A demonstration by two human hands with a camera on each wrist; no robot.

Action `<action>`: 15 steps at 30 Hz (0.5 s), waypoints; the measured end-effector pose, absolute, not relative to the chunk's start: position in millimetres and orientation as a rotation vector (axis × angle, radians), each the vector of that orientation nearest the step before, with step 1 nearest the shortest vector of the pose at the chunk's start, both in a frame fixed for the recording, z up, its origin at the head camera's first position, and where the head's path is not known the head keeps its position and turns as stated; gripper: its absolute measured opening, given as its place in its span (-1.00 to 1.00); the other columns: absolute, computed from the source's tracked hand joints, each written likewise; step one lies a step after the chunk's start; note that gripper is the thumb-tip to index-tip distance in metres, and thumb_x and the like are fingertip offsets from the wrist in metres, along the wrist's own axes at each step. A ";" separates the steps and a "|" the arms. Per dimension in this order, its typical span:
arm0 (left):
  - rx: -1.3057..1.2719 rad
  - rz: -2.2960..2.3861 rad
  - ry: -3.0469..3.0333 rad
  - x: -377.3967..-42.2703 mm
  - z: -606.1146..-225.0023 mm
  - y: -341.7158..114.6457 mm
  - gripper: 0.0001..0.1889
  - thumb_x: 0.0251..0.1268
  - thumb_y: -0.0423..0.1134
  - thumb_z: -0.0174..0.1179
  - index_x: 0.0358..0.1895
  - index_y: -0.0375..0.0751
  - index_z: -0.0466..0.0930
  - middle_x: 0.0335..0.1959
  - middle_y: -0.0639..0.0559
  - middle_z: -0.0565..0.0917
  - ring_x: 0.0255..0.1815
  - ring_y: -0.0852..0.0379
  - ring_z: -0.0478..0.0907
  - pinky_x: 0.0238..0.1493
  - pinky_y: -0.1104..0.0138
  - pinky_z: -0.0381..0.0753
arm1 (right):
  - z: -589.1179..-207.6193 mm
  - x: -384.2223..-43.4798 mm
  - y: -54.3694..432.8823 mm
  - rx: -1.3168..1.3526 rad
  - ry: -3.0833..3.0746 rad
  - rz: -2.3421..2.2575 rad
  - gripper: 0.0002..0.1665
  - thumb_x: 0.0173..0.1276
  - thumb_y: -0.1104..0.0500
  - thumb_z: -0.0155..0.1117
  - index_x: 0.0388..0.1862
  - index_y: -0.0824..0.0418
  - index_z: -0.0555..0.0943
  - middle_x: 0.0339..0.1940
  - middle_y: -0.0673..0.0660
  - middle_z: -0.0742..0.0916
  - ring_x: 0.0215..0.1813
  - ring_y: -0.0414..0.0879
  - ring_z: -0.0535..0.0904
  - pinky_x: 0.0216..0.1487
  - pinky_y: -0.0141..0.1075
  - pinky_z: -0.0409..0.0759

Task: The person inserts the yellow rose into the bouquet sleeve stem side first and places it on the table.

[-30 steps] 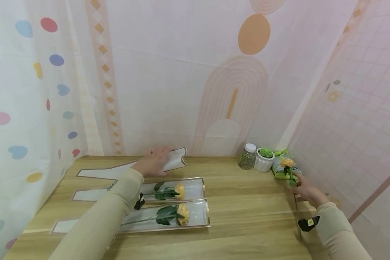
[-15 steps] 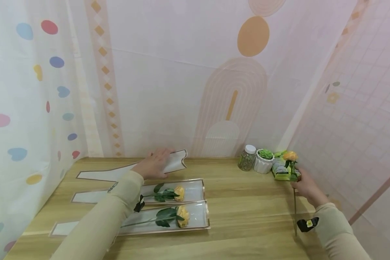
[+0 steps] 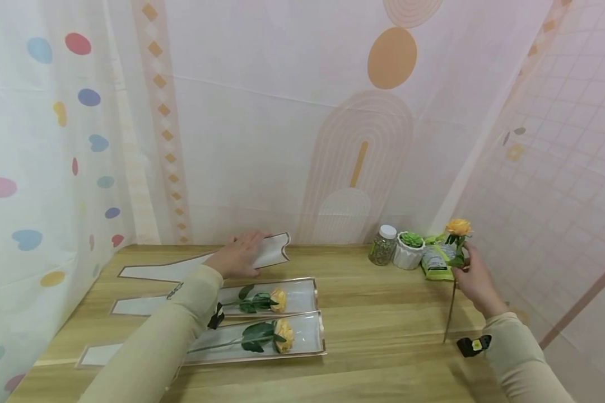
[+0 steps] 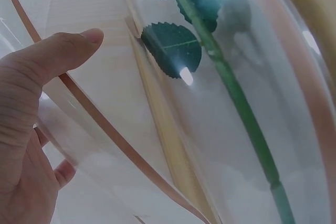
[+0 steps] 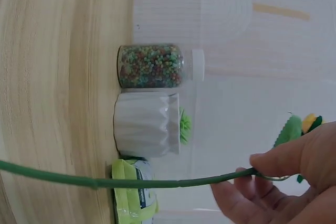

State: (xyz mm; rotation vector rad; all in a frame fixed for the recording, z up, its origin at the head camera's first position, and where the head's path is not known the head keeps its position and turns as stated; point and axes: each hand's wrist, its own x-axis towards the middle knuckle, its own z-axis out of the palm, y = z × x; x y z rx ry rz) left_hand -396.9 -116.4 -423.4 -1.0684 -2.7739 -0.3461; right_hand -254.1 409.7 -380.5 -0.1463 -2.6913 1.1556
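Note:
My right hand (image 3: pixel 476 282) pinches a yellow artificial rose (image 3: pixel 457 226) by its stem, just under the leaves. The flower points up, and the long green stem (image 5: pixel 136 183) slants down towards the table. At the back left, my left hand (image 3: pixel 239 254) holds a flat flower sleeve (image 3: pixel 272 250), white and clear with a brown edge; the thumb (image 4: pixel 79 48) lies over its border and the fingers curl at its far side. In front of it lie two more sleeves, one behind the other: the middle sleeve (image 3: pixel 302 291) and the front sleeve (image 3: pixel 308 336), each with a yellow rose inside.
At the back right stand a clear jar (image 3: pixel 383 249) of coloured beads with a white lid, a succulent in a white pot (image 3: pixel 408 256) and a green packet (image 3: pixel 436 268). The wooden table (image 3: pixel 378 336) meets curtains at its back and sides.
My right hand has lifted the rose up from beside the green packet and turned it more upright, its stem end swinging left. The left hand stays on its sleeve.

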 end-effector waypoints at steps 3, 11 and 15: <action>-1.065 -0.332 -2.768 -396.7 -423.3 -116.2 0.00 0.06 -0.14 0.52 0.53 -0.22 0.12 0.42 -0.27 0.33 0.47 -0.28 0.22 0.29 -0.38 0.21 | -380.3 -254.5 408.1 -0.148 -2.655 1.120 -0.12 0.54 0.36 -0.03 0.62 0.43 -0.27 0.13 0.55 0.39 0.09 0.37 0.47 -0.19 -0.06 0.68; -1.068 -0.345 -2.769 -395.8 -420.7 -114.6 0.00 0.05 -0.15 0.53 0.53 -0.22 0.12 0.41 -0.25 0.34 0.47 -0.26 0.23 0.30 -0.36 0.22 | -381.8 -256.3 403.4 -0.125 -2.533 1.028 -0.17 0.57 0.29 -0.02 0.64 0.35 -0.17 0.14 0.51 0.45 0.12 0.35 0.46 -0.23 -0.13 0.61; -1.076 -0.342 -2.768 -395.4 -420.5 -114.4 -0.01 0.06 -0.15 0.53 0.52 -0.23 0.12 0.41 -0.25 0.33 0.47 -0.26 0.22 0.29 -0.37 0.22 | -383.9 -256.9 401.8 -0.142 -2.466 0.968 -0.19 0.56 0.30 -0.01 0.64 0.32 -0.11 0.13 0.49 0.49 0.12 0.34 0.48 -0.29 -0.26 0.55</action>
